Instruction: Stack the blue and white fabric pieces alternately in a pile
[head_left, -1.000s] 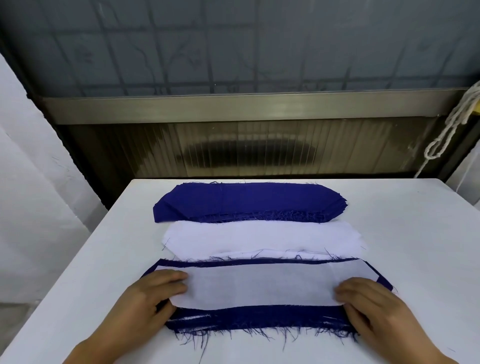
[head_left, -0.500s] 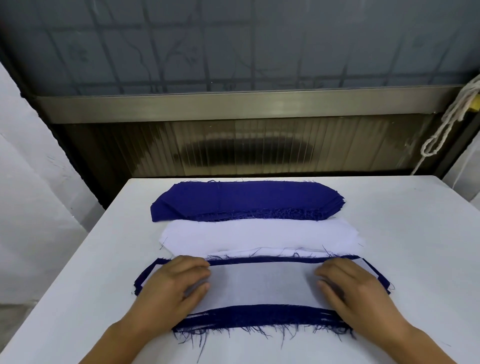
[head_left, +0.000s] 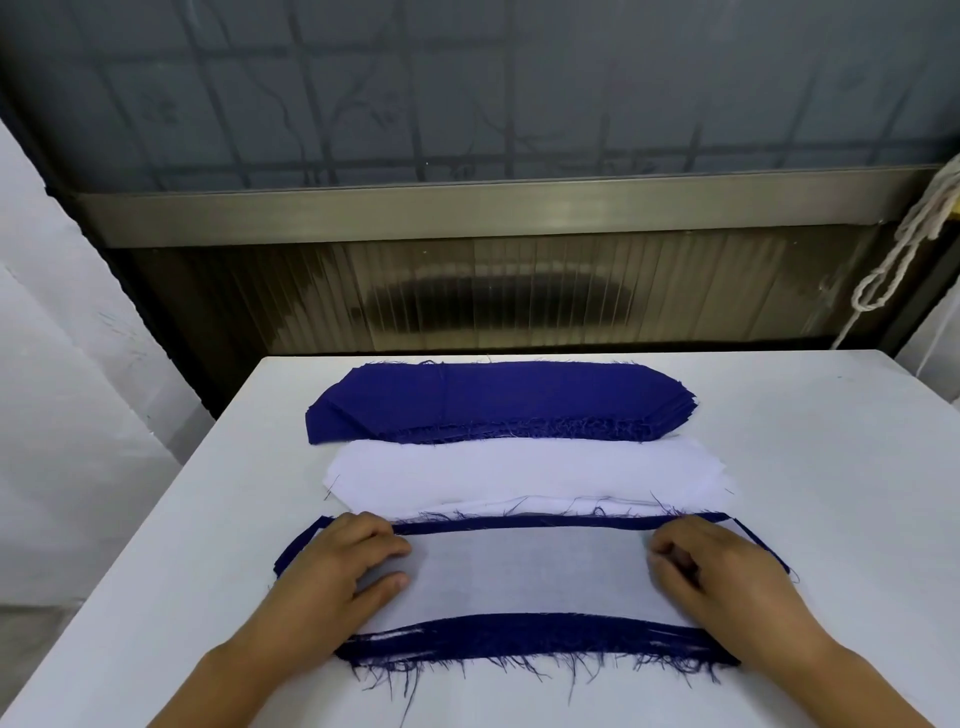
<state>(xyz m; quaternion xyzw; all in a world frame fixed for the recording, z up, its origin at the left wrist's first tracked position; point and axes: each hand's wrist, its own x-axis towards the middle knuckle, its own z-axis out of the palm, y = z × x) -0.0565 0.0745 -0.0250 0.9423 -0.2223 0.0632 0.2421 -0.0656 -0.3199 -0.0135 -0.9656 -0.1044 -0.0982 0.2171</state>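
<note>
White counter (head_left: 810, 467) fills the lower frame. Behind it, ribbed translucent panel (head_left: 519, 299) across the middle, metal rail (head_left: 467, 208) above that, grey frosted window (head_left: 467, 88) along the top. White knotted rope (head_left: 904, 244) hangs upper right. White wall (head_left: 62, 364) at left.

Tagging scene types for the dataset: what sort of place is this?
Probably a garment-cutting or sewing workshop: stacks of cut blue fabric pieces and white fabric pieces with frayed edges lie on a plain white worktable beneath a frosted window.
</note>
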